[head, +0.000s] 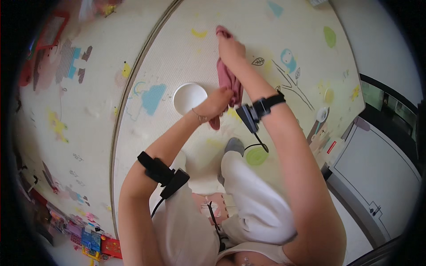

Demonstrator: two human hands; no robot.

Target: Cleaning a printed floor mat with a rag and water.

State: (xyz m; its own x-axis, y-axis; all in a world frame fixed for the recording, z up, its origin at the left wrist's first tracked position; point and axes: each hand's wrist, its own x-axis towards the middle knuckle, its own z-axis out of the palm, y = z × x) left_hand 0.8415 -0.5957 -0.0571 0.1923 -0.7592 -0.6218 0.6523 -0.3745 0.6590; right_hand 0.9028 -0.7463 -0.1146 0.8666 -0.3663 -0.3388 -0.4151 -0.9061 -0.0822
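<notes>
A pink cloth [229,77] stretches lengthwise between my two hands, just above or on the patterned play mat [173,136]. My left hand [217,103] grips its lower end, and a reddish flap hangs out below the fist. Farther up, my right hand [233,51] is closed around the upper part, with the tip sticking out beyond the knuckles. Next to my left hand stands a white bowl [189,97], its inside facing up. A black strap with a small device [254,113] is on my right forearm, and a similar device [169,181] is on my left.
A mat seam [133,76] runs along the left. Toys and boxes [91,241] lie at lower left, and a red-framed board [53,30] at upper left. On the right are a white door [379,173] and small items [322,114] at the mat's edge. Black cables [256,143] hang from the devices.
</notes>
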